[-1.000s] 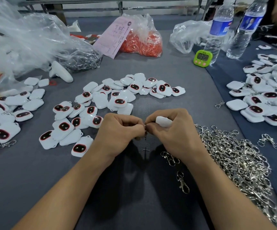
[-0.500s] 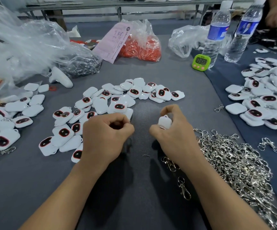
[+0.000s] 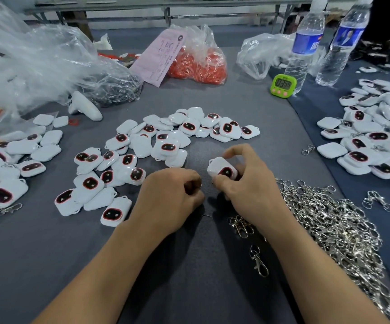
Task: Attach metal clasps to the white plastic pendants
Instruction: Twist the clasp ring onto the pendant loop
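Between the fingers [image 3: 236, 151] and thumb of the right hand [image 3: 247, 190], one white pendant [image 3: 219, 167] is pinched, dark face toward the camera, over the desk [image 3: 189, 288]. The left hand [image 3: 170, 195] sits just beside it, fingers curled tight; whether they hold anything cannot be determined. Loose pendants [image 3: 142, 146] lie scattered beyond both hands. A heap of metal clasps [image 3: 329, 220] lies right of the right wrist.

Right hand [image 3: 247, 190] gripping pendant [image 3: 222, 169], clasps [image 3: 329, 220] beside
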A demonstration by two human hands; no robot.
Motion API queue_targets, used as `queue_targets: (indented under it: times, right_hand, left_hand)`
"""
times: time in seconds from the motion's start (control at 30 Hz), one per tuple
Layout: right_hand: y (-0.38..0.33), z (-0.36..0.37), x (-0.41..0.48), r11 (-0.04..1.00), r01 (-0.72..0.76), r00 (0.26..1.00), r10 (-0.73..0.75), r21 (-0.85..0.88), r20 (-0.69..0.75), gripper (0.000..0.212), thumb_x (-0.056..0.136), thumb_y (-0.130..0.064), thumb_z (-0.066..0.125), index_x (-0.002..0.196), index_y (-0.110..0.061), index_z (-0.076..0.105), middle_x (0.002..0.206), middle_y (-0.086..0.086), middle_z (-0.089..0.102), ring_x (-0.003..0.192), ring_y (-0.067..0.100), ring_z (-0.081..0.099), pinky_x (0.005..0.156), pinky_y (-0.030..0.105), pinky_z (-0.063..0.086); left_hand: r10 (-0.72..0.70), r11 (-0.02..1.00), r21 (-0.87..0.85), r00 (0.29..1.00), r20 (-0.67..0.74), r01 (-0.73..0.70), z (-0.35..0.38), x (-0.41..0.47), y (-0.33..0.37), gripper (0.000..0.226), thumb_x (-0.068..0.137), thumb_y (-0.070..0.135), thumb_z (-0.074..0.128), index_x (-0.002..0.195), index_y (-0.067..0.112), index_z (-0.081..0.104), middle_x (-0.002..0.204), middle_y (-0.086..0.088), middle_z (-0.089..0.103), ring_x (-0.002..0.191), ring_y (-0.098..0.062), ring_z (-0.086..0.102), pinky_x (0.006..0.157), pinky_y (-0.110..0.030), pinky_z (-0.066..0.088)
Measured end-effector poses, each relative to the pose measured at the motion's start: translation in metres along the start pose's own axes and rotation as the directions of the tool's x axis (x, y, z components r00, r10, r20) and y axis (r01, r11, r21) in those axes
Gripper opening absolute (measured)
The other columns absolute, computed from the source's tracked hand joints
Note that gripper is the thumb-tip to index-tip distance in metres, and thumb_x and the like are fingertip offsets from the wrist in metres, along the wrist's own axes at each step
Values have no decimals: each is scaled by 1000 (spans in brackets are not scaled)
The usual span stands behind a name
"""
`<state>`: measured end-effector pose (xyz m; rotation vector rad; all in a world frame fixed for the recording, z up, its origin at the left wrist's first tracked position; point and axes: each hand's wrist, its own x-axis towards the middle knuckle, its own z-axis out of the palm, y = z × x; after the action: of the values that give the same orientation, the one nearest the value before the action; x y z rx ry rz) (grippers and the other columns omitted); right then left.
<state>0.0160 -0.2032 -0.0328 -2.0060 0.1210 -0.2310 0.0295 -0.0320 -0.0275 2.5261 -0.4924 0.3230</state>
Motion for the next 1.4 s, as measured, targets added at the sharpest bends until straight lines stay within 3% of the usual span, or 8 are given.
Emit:
queue_targets:
  times: [0.17, 0.37, 0.57, 0.8, 0.97, 1.1, 1.2, 1.4]
  right_hand:
    - [1, -2, 1, 999, 15, 1000, -14, -29, 18, 17, 85, -28, 77, 92, -39, 66, 68, -4, 70, 50, 6, 57, 54, 25, 50]
    - [0, -2, 1, 989, 98, 994, -93, -109, 48, 18, 89, -22, 73, 95, -38, 72, 74, -20, 67, 68, -2, 60, 60, 7, 42]
    - [-3, -4, 1, 984, 131, 989, -121, -123, 85, 24, 87, -18, 70, 94, -41, 69, 76, -15, 67, 72, 5, 61, 60, 14, 46]
    - [-4, -6, 3, 985, 100, 989, -83, -141, 120, 28, 86, -15, 69, 91, -42, 70, 69, -16, 67, 64, 0, 59, 56, 9, 42]
    - [-1, -5, 3, 993, 66, 989, -51, -103, 141, 21, 85, -14, 69, 84, -34, 74, 60, -14, 63, 53, 0, 52, 50, 10, 38]
    - [0, -5, 5, 997, -67, 991, 61, 49, 115, 21, 88, -12, 68, 87, -31, 77, 58, -9, 62, 48, 5, 47, 52, 21, 40]
    - [-4, -11, 7, 940, -216, 971, 180, 265, 154, 20, 90, -2, 64, 87, -17, 78, 58, 1, 60, 45, 13, 43, 45, 19, 35]
    - [-8, -20, 10, 761, -424, 896, 273, 491, 351, 19, 94, 1, 58, 93, -7, 74, 61, 11, 62, 39, 13, 40, 37, 17, 24]
  left_hand:
    - [-2, 1000, -28, 998, 60, 3, 0, 2, -2, 11, 78, 30, 75, 88, 27, 74, 81, 6, 69, 77, -14, 59, 73, -37, 49]
    - [28, 999, -18, 998, 58, -27, 1, 2, -2, 12, 80, 28, 74, 92, 29, 75, 81, 6, 69, 79, -15, 58, 73, -37, 46]
    - [62, 997, 34, 995, 74, -64, 0, 2, -4, 13, 85, 30, 70, 95, 24, 76, 84, 2, 70, 82, -19, 59, 75, -41, 48]
    - [51, 998, 39, 996, 69, -53, 0, 1, -4, 16, 88, 33, 68, 100, 29, 76, 89, 4, 71, 85, -18, 61, 79, -40, 49]
    - [66, 994, 89, 998, 10, -66, 2, 0, -3, 21, 84, 42, 63, 86, 25, 76, 79, 3, 70, 79, -19, 61, 72, -40, 49]
    - [27, 997, -75, 997, -72, -33, 2, 0, -4, 7, 78, 30, 78, 84, 32, 77, 76, 13, 69, 74, -7, 60, 71, -24, 48]
    - [-4, 969, -246, 997, -79, -16, 2, 1, -8, 18, 77, 22, 82, 87, 36, 78, 76, 26, 69, 74, 1, 63, 67, -6, 41]
    - [43, 925, -377, 998, -37, -53, 1, 4, -6, 7, 88, 35, 69, 89, 33, 75, 78, 23, 71, 77, -4, 67, 69, -12, 46]
